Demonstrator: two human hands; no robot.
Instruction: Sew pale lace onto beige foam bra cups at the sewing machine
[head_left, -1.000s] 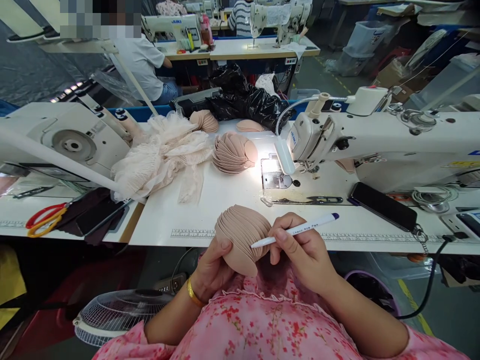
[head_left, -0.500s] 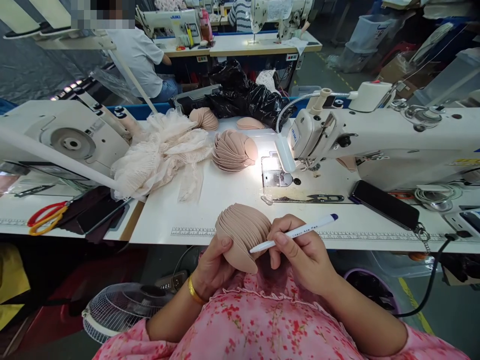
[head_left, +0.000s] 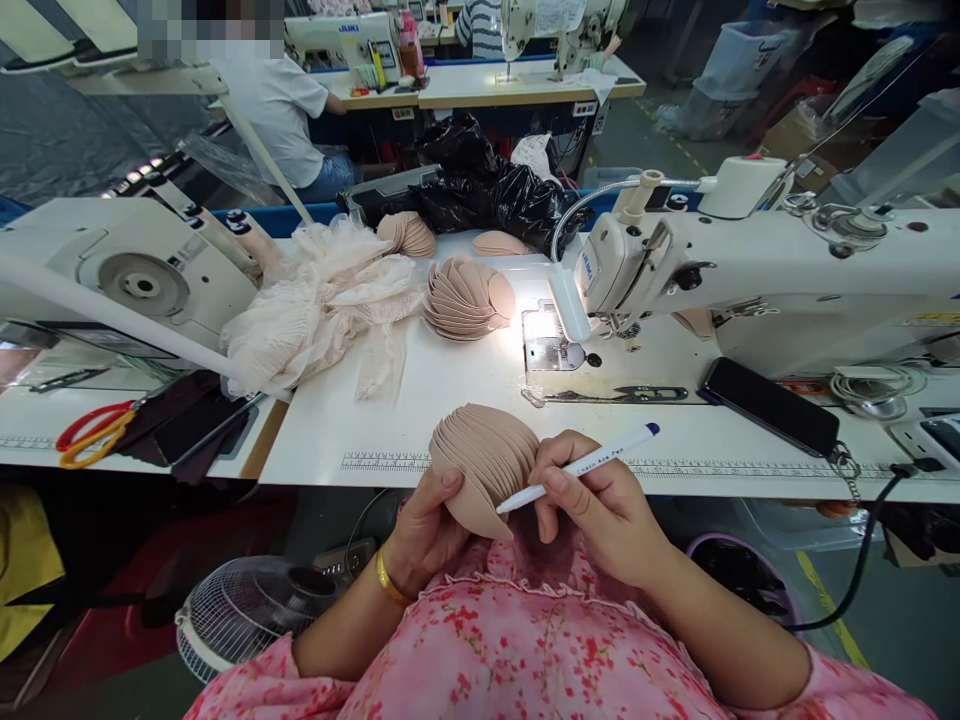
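Observation:
A fanned stack of beige cup-shaped pads (head_left: 480, 455) is held in my left hand (head_left: 426, 525), with the thumb on the front pad, over the table's front edge. My right hand (head_left: 600, 505) is closed on a white pen (head_left: 581, 466) with a dark blue end. The pen's tip is at the lower edge of the front pad; whether it touches cannot be told. Another fanned stack of beige pads (head_left: 466, 298) lies on the white table (head_left: 330, 430), left of the sewing machine's needle area. Smaller groups of pads lie behind it.
A lit sewing machine (head_left: 750, 255) stands at right, with thread snips (head_left: 651, 394) and a black phone (head_left: 771, 408) before it. Cream lace fabric (head_left: 322, 300) is heaped at left, near red-and-orange scissors (head_left: 97, 435). Black plastic bags (head_left: 517, 200) lie behind. A person (head_left: 274, 120) sits farther back.
The pen has shifted slightly left and tilted a little more, its tip lower against the front pad. Both hands keep their holds.

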